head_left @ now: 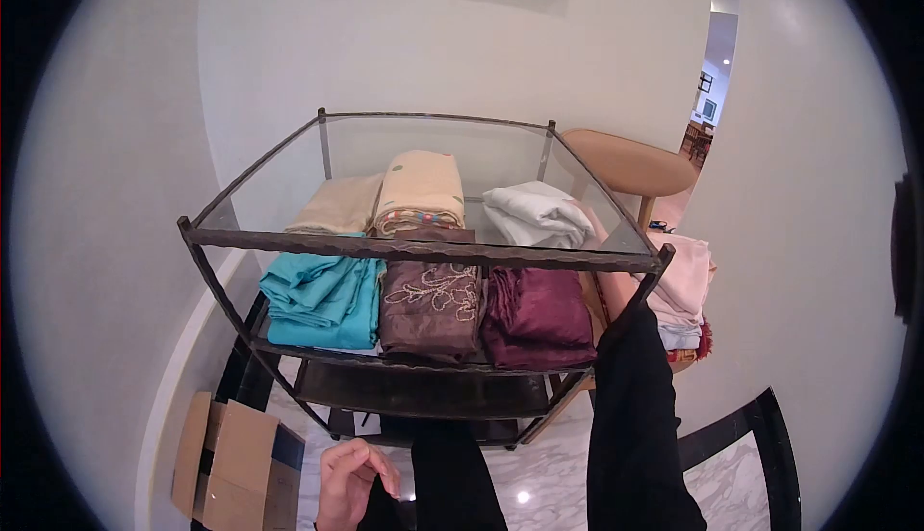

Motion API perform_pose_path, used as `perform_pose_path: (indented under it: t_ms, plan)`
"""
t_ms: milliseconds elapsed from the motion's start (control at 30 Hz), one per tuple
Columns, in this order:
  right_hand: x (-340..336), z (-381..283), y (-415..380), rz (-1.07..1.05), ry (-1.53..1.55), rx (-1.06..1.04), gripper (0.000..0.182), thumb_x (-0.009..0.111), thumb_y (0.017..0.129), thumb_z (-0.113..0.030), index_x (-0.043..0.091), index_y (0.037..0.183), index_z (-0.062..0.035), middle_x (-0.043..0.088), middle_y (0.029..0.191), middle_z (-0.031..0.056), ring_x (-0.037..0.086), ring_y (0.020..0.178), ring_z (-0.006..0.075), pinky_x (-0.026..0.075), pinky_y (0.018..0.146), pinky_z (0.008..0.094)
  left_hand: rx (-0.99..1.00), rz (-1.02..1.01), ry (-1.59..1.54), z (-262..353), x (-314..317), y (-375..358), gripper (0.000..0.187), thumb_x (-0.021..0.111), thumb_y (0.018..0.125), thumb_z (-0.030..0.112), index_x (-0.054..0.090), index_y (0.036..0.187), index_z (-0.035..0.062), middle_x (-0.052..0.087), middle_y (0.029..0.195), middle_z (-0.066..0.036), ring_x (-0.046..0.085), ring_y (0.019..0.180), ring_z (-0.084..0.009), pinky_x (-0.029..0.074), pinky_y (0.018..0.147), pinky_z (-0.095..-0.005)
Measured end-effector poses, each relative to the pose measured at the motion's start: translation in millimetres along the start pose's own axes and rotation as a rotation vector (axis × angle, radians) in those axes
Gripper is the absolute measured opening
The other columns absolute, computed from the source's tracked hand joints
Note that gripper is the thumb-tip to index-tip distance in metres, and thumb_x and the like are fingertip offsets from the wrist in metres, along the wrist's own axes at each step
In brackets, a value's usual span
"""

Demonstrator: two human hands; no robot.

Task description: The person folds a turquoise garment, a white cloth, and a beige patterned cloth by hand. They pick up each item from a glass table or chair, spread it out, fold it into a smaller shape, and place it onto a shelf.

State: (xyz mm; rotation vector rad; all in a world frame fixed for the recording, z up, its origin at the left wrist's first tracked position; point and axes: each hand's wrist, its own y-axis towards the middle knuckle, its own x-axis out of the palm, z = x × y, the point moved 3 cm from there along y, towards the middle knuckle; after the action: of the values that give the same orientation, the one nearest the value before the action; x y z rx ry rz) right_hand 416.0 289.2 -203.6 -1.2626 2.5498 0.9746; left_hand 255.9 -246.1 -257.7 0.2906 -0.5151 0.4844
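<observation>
My left hand (352,481) is low in the view, in front of the rack. Its fingers are loosely curled together, and nothing shows in them. A long black-clothed shape, seemingly my right sleeve (630,425), reaches up to the rack's right front corner; no right hand shows at its end. Ahead, on the shelf under the glass top of the dark metal rack (423,246), sit folded fabrics: a turquoise one (325,302), a brown embroidered one (430,308) and a shiny maroon one (539,317). Behind lie a beige cloth (337,202), a cream patterned cloth (421,189) and a white cloth (537,213).
A wooden chair (626,163) stands against the rack's right side, with folded pink fabric (681,276) stacked on it. An opened cardboard box (241,464) is on the floor at left. The rack has lower dark shelves (423,389). Walls stand close on both sides.
</observation>
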Motion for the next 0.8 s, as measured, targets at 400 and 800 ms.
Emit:
perform_pose_path:
  t_ms: [400, 800]
  plan:
    - [-44.0, -87.8, -44.7, 0.229, -0.258, 0.094, 0.045, 0.061, 0.084, -0.017, 0.051, 0.126, -0.0036, 0.056, 0.123, 0.0109, 0.056, 0.106, 0.0176, 0.044, 0.094, 0.0303, 0.0, -0.03, -0.041, -3.8, -0.9, 1.6, 0.033, 0.044, 0.094, 0.019, 0.053, 0.068, -0.0006, 0.055, 0.054, -0.015, 0.054, 0.045, -0.0259, 0.044, 0.051, -0.0362]
    - [-146.4, -153.2, -88.5, 0.763, 0.188, 0.31, 0.059, 0.067, 0.077, -0.04, 0.055, 0.118, 0.0003, 0.062, 0.099, 0.0124, 0.065, 0.083, 0.0206, 0.054, 0.073, 0.0309, -0.055, -0.024, -0.029, -13.0, 5.8, 10.0, 0.033, 0.045, 0.093, 0.02, 0.053, 0.069, -0.0009, 0.054, 0.053, -0.015, 0.053, 0.046, -0.0255, 0.044, 0.051, -0.0362]
